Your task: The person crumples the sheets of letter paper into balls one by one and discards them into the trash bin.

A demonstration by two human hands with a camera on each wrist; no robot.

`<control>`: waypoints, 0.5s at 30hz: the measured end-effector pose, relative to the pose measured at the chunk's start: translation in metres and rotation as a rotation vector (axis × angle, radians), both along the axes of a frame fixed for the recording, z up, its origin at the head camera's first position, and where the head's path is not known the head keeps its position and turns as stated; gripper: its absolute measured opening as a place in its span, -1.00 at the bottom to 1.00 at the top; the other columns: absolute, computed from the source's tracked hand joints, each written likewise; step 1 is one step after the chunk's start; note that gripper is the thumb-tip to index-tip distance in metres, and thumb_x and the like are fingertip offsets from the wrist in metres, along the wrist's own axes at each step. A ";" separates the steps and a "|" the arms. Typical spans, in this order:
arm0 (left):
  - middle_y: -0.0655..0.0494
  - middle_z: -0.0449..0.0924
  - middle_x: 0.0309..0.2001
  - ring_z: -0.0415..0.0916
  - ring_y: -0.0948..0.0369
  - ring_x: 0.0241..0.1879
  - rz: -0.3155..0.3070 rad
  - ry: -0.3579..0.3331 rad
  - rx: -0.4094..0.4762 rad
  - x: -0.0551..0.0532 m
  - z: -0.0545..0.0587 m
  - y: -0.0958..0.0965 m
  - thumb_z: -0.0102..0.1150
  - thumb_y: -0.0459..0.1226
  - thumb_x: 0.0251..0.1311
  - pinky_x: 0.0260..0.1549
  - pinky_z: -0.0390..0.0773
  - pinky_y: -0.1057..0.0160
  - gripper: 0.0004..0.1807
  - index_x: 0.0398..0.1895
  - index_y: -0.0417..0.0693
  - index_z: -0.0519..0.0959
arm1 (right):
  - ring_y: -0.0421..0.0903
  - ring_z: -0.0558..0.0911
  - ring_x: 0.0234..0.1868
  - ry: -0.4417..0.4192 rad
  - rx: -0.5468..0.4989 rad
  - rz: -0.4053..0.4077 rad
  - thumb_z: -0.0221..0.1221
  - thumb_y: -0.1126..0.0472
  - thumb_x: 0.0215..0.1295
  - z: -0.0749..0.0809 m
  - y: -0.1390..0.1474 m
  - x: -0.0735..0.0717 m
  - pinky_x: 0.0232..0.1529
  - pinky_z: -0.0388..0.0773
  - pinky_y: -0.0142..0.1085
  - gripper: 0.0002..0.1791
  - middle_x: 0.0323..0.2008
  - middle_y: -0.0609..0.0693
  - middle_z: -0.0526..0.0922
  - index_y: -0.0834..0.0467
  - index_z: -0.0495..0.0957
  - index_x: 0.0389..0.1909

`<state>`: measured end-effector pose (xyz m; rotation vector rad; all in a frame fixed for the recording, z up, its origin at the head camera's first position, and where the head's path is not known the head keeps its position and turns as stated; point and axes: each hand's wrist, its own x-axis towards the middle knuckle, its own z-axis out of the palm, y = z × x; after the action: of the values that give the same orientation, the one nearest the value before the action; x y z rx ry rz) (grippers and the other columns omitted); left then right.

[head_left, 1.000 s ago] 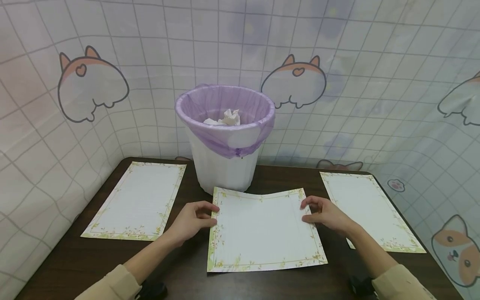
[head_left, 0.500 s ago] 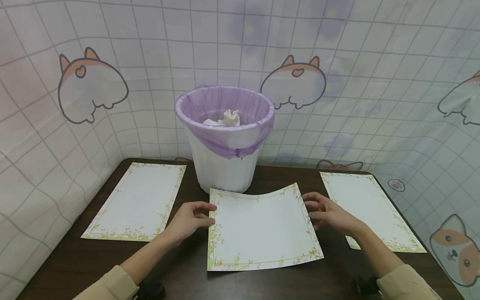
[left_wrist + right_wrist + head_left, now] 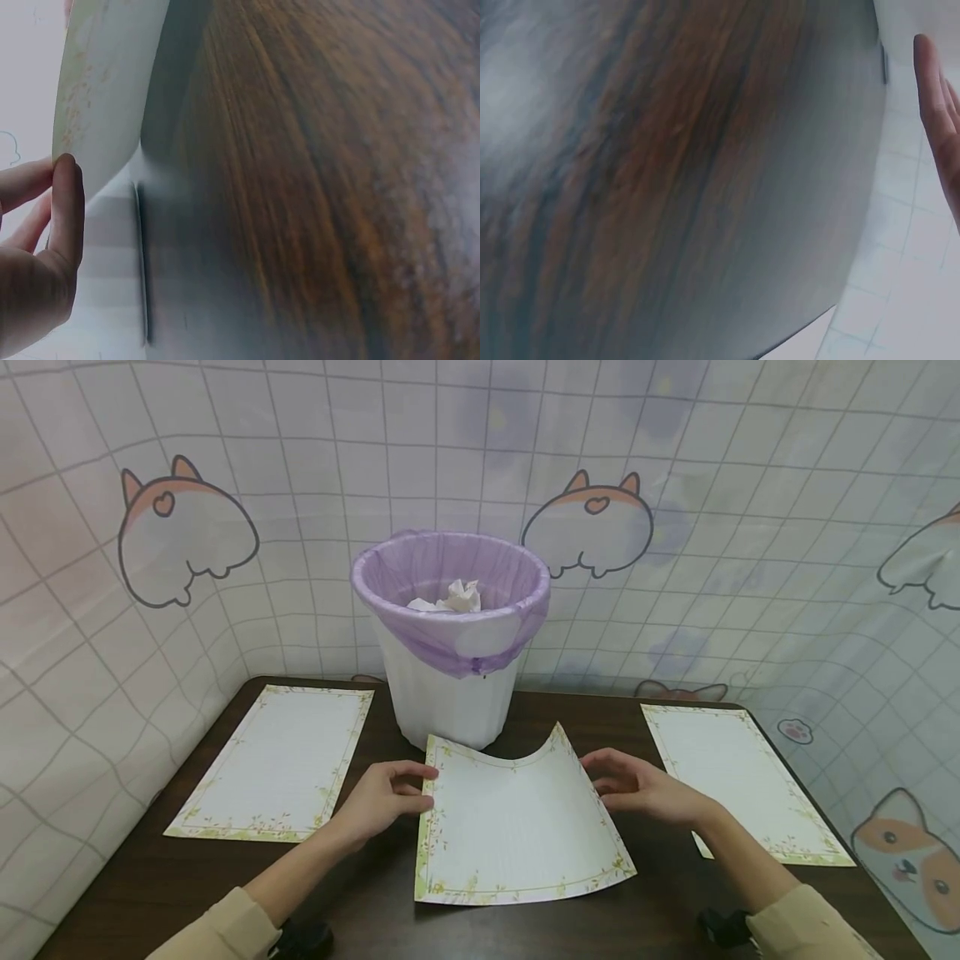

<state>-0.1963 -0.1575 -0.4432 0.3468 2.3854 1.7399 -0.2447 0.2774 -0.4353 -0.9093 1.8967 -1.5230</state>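
A sheet of letter paper (image 3: pixel 517 827) with a leafy yellow-green border is at the middle of the table in the head view. My left hand (image 3: pixel 386 797) pinches its left edge between thumb and fingers; the left wrist view shows the thumb (image 3: pixel 67 210) against the paper (image 3: pixel 112 90). At the right edge, my right hand (image 3: pixel 641 789) pushes from the side, its fingertips partly hidden by the sheet. That side of the paper curves upward, with its far right corner raised. In the right wrist view the thumb (image 3: pixel 930 90) is straight.
Behind the paper stands a white trash bin (image 3: pixel 450 693) with a purple liner and crumpled white paper (image 3: pixel 453 597) inside. Similar bordered sheets lie at left (image 3: pixel 273 760) and right (image 3: pixel 742 781) on the dark wooden table (image 3: pixel 525 935). A patterned curtain (image 3: pixel 450 443) surrounds the table.
My right hand has let go of its pinch on the right edge and moved slightly left against it. The sheet's right side has bent up and inward. My left hand stays in place.
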 end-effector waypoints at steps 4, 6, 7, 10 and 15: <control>-0.08 0.68 0.05 0.68 0.12 -0.18 -0.004 0.007 -0.004 0.000 0.001 0.002 0.41 -0.37 0.24 0.05 0.58 -0.05 -0.61 0.14 -0.22 0.65 | 0.31 0.40 0.37 0.073 -0.016 0.030 0.14 0.47 0.46 0.000 -0.009 -0.002 0.17 0.56 -0.10 -0.41 0.48 0.37 0.16 0.33 0.20 0.45; -0.09 0.67 0.06 0.68 0.12 -0.18 -0.008 0.007 -0.005 -0.001 0.002 0.003 0.41 -0.38 0.24 0.04 0.57 -0.04 -0.61 0.14 -0.22 0.65 | 0.39 0.32 0.40 0.095 -0.031 0.047 0.14 0.48 0.45 0.000 -0.014 -0.004 0.19 0.55 -0.09 -0.43 0.51 0.38 0.11 0.36 0.23 0.42; -0.10 0.67 0.06 0.68 0.12 -0.18 -0.010 0.006 -0.005 -0.001 0.002 0.003 0.41 -0.38 0.23 0.04 0.57 -0.04 -0.60 0.15 -0.22 0.65 | 0.42 0.29 0.41 0.105 -0.036 0.055 0.14 0.49 0.44 0.000 -0.017 -0.004 0.20 0.54 -0.09 -0.44 0.52 0.38 0.08 0.36 0.24 0.40; -0.11 0.66 0.08 0.69 0.12 -0.18 -0.020 0.006 -0.004 -0.001 0.001 0.005 0.40 -0.39 0.24 0.03 0.57 -0.03 -0.60 0.15 -0.22 0.65 | 0.43 0.25 0.43 0.113 -0.035 0.064 0.16 0.49 0.43 0.000 -0.024 -0.004 0.20 0.53 -0.10 -0.46 0.54 0.39 0.04 0.36 0.27 0.37; -0.09 0.66 0.09 0.69 0.12 -0.18 -0.028 0.006 0.004 -0.002 0.000 0.007 0.39 -0.40 0.24 0.02 0.58 -0.02 -0.61 0.15 -0.22 0.65 | 0.41 0.26 0.42 0.152 0.001 0.061 0.20 0.46 0.42 -0.001 -0.033 -0.003 0.20 0.53 -0.14 -0.46 0.53 0.42 0.04 0.40 0.28 0.35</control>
<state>-0.1981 -0.1508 -0.4435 0.3843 2.3700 1.7338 -0.2480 0.2440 -0.4368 -1.1000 1.9556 -1.4531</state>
